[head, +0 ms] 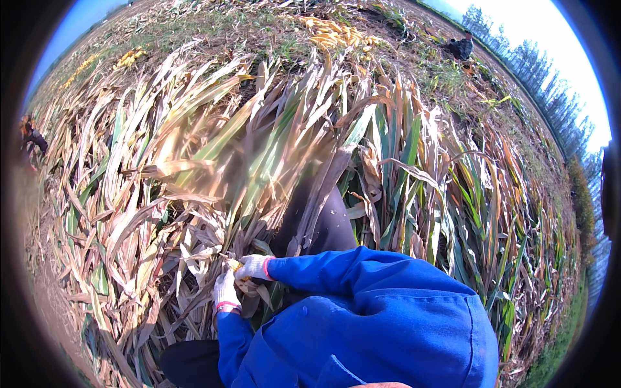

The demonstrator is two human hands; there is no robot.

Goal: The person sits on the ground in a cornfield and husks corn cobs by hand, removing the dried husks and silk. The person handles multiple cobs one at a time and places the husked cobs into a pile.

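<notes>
My left hand, in a white knit glove with a red-edged cuff, is closed around an ear of corn at the lower middle left. Against its other side my right hand, gloved the same way, grips the ear and the husk. Yellow kernels show between the two hands; much of the ear is hidden by the fingers. Loose pale husk leaves hang just below the hands. Dry and green corn stalks lie in a thick layer in front of me, some of them over my dark-trousered leg.
A heap of husked yellow corn ears lies on the ground beyond the stalks, with smaller piles at the upper left. A person in dark clothes is low at the upper right; part of another person shows at the left edge.
</notes>
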